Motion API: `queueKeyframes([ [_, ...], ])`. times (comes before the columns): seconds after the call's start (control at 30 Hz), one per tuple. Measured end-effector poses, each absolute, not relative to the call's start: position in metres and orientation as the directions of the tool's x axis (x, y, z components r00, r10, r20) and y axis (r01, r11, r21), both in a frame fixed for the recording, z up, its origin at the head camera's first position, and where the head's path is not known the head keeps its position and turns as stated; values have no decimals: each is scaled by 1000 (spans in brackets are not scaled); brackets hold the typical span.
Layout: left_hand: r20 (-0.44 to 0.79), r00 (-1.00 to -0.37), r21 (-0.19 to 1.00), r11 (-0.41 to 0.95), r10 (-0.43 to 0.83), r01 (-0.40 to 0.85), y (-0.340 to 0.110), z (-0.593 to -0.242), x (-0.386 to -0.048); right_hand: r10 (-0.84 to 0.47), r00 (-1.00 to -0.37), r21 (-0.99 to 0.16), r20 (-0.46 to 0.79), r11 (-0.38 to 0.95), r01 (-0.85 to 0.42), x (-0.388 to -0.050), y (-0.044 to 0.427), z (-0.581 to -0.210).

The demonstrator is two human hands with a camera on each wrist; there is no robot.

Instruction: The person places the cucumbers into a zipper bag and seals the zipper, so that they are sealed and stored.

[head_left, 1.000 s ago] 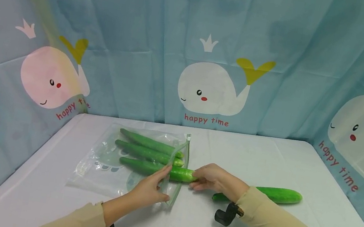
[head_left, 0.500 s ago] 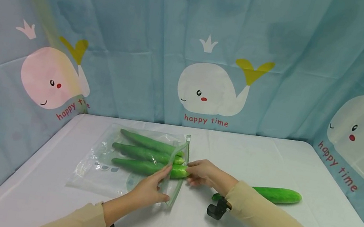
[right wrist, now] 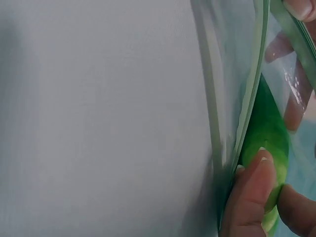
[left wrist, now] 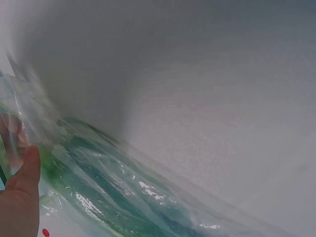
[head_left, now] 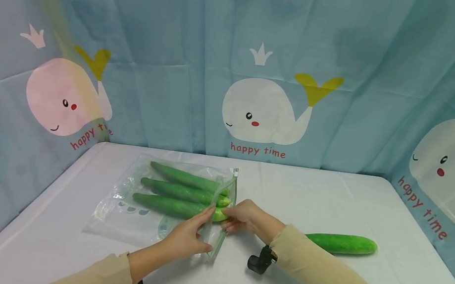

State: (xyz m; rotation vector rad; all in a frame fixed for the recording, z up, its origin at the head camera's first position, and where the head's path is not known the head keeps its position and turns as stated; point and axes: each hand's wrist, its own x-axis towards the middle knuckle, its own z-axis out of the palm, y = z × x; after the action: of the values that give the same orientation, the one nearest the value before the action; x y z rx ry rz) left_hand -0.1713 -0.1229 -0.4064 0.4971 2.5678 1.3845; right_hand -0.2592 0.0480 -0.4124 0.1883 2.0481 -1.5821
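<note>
A clear bag [head_left: 123,226] lies on the white tabletop [head_left: 305,190], near its back left corner, with the mouth turned to the right edge. Three cucumbers are in it, side by side, their dark tips to the left edge: the back cucumber [head_left: 185,176], the middle cucumber [head_left: 180,192] and the front cucumber [head_left: 164,205].

The left hand [head_left: 186,235] holds the bag at the mouth. Its thumb and fingers stand spread, and the film is between them; through the film its fingers show in the right wrist view. In the same view the two green strips [right wrist: 254,84] of the mouth are apart. A white slider [head_left: 236,172] sits at the end of the mouth that is nearer to the back edge.

The right hand [head_left: 245,216] pinches the pale end of the front cucumber, thumb on one side and fingers on the other, at the mouth of the bag. Most of this cucumber is inside.

The loose cucumber [head_left: 346,244] lies outside the bag, toward the right edge of the tabletop; the right sleeve [head_left: 323,273] covers its left end. Beyond the back edge hangs a blue curtain [head_left: 157,50] with whales [head_left: 260,110] and the words "happy time".
</note>
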Motion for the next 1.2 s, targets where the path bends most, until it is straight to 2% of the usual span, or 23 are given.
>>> queueKeyframes([
  [0.33,-8,-929,835,513,371,198,-123,-407,-172,-229,-841,-867,-491,225,445,-258,42,-415],
  [0.5,-8,-931,835,515,365,195,-122,-407,-172,-239,-842,-871,-483,232,434,-256,53,-410],
  [0.8,3,-934,825,527,357,204,-124,-407,-173,-277,-889,-894,-364,371,251,-247,98,-394],
  [1.0,-10,-936,807,555,352,200,-125,-406,-173,-358,-892,-892,-277,440,100,-243,141,-383],
  [1.2,-14,-939,802,564,345,195,-126,-405,-172,-456,-865,-873,-209,485,-45,-241,181,-376],
])
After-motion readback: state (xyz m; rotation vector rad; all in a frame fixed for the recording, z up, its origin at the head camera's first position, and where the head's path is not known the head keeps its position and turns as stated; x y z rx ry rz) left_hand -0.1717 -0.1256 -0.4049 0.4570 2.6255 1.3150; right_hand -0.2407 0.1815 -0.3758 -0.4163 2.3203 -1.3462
